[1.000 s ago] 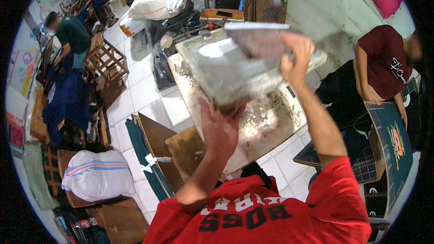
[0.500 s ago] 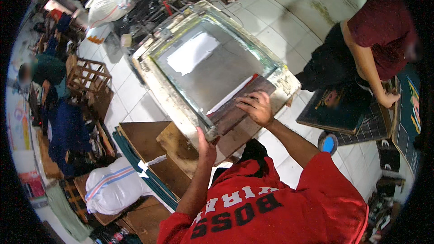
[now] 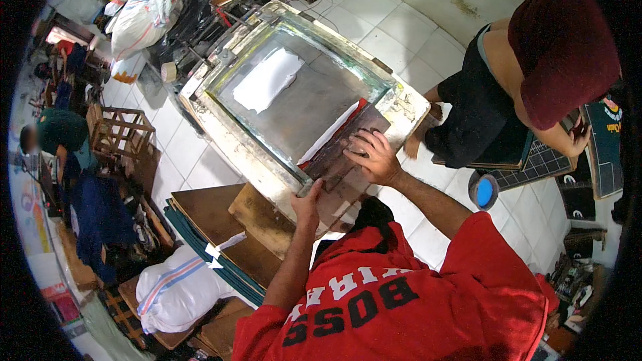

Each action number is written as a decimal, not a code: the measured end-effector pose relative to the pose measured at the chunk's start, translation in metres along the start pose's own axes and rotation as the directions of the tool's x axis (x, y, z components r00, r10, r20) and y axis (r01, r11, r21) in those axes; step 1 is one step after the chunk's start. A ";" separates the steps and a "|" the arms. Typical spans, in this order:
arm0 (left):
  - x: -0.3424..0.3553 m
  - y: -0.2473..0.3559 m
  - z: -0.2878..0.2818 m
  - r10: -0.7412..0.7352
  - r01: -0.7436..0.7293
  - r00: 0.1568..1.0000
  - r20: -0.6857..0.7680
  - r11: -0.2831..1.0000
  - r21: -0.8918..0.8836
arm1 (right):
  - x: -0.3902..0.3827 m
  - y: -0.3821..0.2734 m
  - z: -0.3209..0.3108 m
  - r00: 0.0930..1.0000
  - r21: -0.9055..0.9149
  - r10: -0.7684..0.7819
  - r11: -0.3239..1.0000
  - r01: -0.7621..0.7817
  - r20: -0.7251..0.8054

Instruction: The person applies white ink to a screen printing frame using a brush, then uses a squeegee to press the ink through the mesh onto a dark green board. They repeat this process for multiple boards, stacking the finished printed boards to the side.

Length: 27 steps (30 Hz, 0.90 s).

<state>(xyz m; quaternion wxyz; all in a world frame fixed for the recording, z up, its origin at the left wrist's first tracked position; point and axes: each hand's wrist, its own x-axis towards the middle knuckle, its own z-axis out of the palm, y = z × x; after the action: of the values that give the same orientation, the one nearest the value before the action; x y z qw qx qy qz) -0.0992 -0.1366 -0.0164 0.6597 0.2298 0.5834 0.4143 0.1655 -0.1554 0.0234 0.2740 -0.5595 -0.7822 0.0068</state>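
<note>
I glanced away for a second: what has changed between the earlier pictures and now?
The screen frame, raised and tilted a second ago, has come down onto the stained board. The squeegee, then held over it in the right hand, is now at its near end, that hand still on it. The left hand stays at the frame's near edge; the white patch remains.

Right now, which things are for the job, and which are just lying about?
Seem for the job:
framed screen, at the left hand
dark bar, under the right hand
worn board underneath

Seemingly just lying about:
striped white sack
wooden stool
</note>
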 end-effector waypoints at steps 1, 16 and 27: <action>0.002 -0.002 -0.001 0.004 -0.004 1.000 0.006 1.000 -0.019 | -0.003 -0.003 -0.002 1.000 0.011 0.008 1.000 -0.008 -0.010; 0.013 -0.015 -0.004 0.040 -0.039 0.997 -0.063 0.999 0.015 | -0.090 0.039 0.012 0.441 -0.005 0.731 0.513 -0.858 -0.521; -0.003 0.000 0.008 -0.006 0.011 0.993 -0.118 0.999 0.043 | -0.042 0.287 0.021 0.031 0.159 0.980 0.063 -0.985 -0.198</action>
<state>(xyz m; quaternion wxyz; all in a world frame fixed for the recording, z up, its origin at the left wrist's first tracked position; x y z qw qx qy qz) -0.0911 -0.1375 -0.0135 0.6209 0.2166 0.6311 0.4114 0.4164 -0.0786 -0.1029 0.2858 -0.9408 -0.1437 0.1124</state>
